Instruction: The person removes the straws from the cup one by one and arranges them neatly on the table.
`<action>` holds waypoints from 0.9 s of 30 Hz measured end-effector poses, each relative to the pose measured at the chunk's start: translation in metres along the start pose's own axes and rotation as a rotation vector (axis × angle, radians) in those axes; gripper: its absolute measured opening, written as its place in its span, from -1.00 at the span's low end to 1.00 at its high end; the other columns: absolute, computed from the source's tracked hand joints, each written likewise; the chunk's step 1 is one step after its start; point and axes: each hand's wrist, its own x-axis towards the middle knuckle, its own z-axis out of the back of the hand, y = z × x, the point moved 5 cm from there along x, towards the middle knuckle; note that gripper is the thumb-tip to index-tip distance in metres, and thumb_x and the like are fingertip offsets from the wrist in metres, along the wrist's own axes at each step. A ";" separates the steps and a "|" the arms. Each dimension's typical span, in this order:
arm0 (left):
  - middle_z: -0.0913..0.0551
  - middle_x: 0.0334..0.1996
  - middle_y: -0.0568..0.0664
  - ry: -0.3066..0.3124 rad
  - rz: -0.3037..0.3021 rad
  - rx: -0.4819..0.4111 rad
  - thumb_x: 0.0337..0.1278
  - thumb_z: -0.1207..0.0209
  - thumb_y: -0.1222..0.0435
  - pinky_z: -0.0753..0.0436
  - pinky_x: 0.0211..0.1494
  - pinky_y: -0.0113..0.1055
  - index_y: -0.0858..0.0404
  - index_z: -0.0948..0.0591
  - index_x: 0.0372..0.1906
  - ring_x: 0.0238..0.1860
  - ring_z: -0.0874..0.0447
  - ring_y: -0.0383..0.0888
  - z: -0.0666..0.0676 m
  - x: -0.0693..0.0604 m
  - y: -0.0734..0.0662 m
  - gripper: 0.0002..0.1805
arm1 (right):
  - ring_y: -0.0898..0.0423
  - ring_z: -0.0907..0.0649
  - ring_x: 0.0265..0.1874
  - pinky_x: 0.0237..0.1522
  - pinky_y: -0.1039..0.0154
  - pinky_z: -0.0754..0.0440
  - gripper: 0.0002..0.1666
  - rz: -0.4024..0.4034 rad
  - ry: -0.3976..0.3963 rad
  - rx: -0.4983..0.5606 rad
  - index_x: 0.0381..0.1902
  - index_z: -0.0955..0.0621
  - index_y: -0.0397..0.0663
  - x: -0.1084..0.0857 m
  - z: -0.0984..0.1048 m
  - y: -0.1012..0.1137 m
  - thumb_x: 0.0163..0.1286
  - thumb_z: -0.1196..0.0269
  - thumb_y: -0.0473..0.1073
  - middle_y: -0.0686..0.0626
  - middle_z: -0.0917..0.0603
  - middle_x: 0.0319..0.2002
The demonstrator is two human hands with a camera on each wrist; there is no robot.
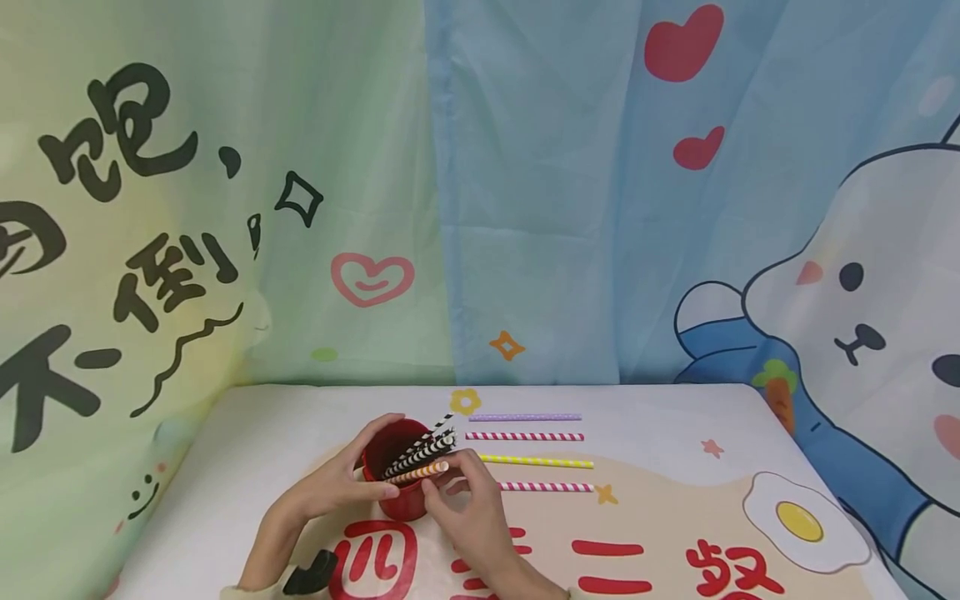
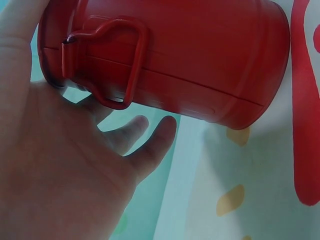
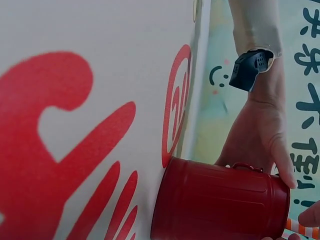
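Observation:
A small red metal bucket point(image 1: 406, 503) stands on the table, its wire side handle point(image 2: 135, 65) facing the left palm. My left hand point(image 1: 337, 475) holds it near the rim, thumb on the near side and fingers round the far side. Black-and-white striped paper straws point(image 1: 420, 452) lean out of the bucket to the right. An orange-and-white striped straw point(image 1: 420, 473) lies lowest among them. My right hand point(image 1: 476, 508) pinches its upper end between thumb and forefinger. Part of that straw point(image 3: 304, 229) shows past the rim in the right wrist view.
Right of the bucket lie a purple straw point(image 1: 525, 417), a red-striped straw point(image 1: 525, 437), a yellow straw point(image 1: 540, 461) and a second red-striped straw point(image 1: 551, 487), roughly parallel. The tablecloth point(image 1: 660, 442) is printed. A curtain point(image 1: 532, 208) hangs behind the table.

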 end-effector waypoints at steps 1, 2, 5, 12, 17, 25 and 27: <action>-0.36 0.40 0.00 0.000 0.001 0.001 0.11 -0.39 0.25 -0.51 0.28 0.02 0.05 -0.09 0.57 0.33 -0.40 0.10 0.000 0.000 0.000 -0.02 | 0.19 -0.66 -0.18 -0.18 0.25 -0.68 -0.77 0.000 -0.004 0.001 -0.11 -0.61 0.01 0.000 0.000 0.000 0.30 -0.38 -0.20 0.11 -0.62 -0.17; -0.36 0.40 0.01 0.001 0.000 0.002 0.11 -0.39 0.25 -0.51 0.28 0.01 0.05 -0.09 0.57 0.33 -0.40 0.11 0.000 0.000 0.000 -0.02 | 0.19 -0.66 -0.18 -0.18 0.26 -0.68 -0.77 -0.002 -0.006 0.003 -0.11 -0.61 0.01 0.001 0.000 0.000 0.29 -0.38 -0.20 0.12 -0.62 -0.17; -0.37 0.40 0.01 0.000 -0.002 0.000 0.11 -0.38 0.25 -0.51 0.28 0.02 0.01 -0.10 0.56 0.33 -0.40 0.13 0.000 0.000 0.001 -0.03 | 0.21 -0.65 -0.18 -0.18 0.29 -0.67 -0.78 -0.011 -0.011 0.010 -0.12 -0.62 0.04 0.002 -0.001 0.001 0.29 -0.39 -0.19 0.16 -0.61 -0.18; -0.37 0.40 0.01 0.002 -0.013 -0.013 0.11 -0.39 0.26 -0.48 0.29 0.11 -0.11 -0.13 0.54 0.34 -0.39 0.17 0.000 0.000 0.002 -0.05 | 0.23 -0.64 -0.20 -0.20 0.30 -0.67 -0.80 0.008 -0.025 0.006 -0.15 -0.63 0.03 0.002 -0.001 0.003 0.29 -0.39 -0.21 0.17 -0.60 -0.20; -0.37 0.40 0.01 0.001 -0.018 0.001 0.11 -0.39 0.26 -0.49 0.29 0.03 -0.03 -0.11 0.56 0.33 -0.41 0.13 0.000 0.001 0.002 -0.03 | 0.19 -0.66 -0.20 -0.20 0.30 -0.68 -0.81 0.005 -0.035 0.004 -0.16 -0.63 0.09 0.002 -0.001 0.003 0.29 -0.38 -0.20 0.13 -0.61 -0.20; -0.37 0.41 0.02 0.002 -0.026 -0.004 0.10 -0.39 0.27 -0.48 0.29 0.02 -0.04 -0.12 0.56 0.33 -0.41 0.08 0.001 0.001 0.002 -0.03 | 0.18 -0.66 -0.19 -0.18 0.29 -0.68 -0.81 -0.019 -0.067 0.009 -0.17 -0.63 0.14 0.003 0.005 0.008 0.30 -0.38 -0.20 0.17 -0.62 -0.21; -0.37 0.40 0.03 0.002 -0.022 -0.012 0.10 -0.39 0.27 -0.46 0.29 0.08 -0.03 -0.12 0.56 0.33 -0.39 0.11 0.000 0.001 0.002 -0.03 | 0.19 -0.66 -0.21 -0.18 0.30 -0.68 -0.82 -0.015 -0.080 0.010 -0.17 -0.63 0.10 0.003 0.008 0.010 0.29 -0.38 -0.22 0.17 -0.63 -0.21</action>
